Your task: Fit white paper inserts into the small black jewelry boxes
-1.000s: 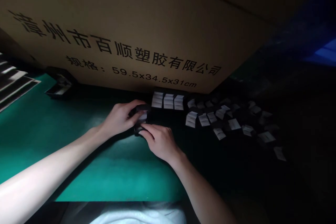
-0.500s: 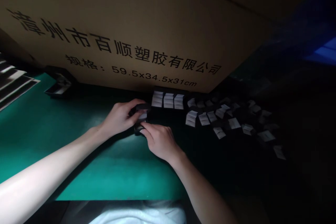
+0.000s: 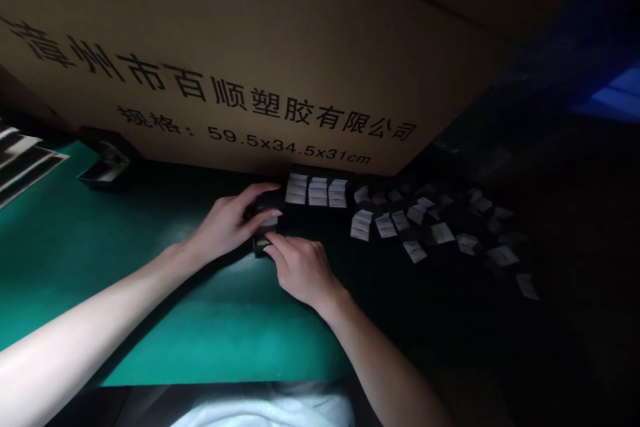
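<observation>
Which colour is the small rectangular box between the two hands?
The small rectangular box looks black; the head view shows it best, though dimly.

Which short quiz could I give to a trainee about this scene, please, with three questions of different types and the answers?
1. Choose one: the tabletop is A) red, B) green, C) yellow.
2. True or false: the left hand is touching the small dark box.
3. Which hand is nearer to the scattered white-faced pieces?

Key: 1. B. 2. True. 3. The right hand.
</observation>
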Tool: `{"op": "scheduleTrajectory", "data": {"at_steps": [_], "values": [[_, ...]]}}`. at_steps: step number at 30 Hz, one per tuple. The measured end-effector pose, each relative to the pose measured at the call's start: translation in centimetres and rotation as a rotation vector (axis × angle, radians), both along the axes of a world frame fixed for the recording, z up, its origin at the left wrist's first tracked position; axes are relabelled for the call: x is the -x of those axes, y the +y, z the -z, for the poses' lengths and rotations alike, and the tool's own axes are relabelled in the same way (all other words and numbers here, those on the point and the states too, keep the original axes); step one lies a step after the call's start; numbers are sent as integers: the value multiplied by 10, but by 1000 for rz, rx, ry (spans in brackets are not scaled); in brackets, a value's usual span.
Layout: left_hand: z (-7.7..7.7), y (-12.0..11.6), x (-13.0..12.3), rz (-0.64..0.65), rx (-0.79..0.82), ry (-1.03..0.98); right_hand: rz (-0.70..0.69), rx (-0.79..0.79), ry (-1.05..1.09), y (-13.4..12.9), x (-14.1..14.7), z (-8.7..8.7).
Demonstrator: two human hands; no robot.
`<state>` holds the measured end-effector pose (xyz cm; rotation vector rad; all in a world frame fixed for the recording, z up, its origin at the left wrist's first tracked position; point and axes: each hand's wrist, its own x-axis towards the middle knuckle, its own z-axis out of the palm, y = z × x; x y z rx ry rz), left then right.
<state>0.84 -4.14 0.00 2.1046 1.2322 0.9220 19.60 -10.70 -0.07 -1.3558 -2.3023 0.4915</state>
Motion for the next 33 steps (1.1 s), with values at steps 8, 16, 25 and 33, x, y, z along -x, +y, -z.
{"op": "scheduleTrajectory", "data": {"at_steps": [8, 16, 25, 33], "values": [[-2, 7, -5, -114, 308, -427, 27, -58, 217, 1, -4, 6], [14, 12, -9, 81, 655, -635, 41, -69, 309, 3, -6, 7], [8, 5, -8, 8, 764, -609, -79, -125, 51, 0, -3, 4], [-10, 4, -13, -144, 813, -669, -44, -500, -33, -25, -42, -11]]}}
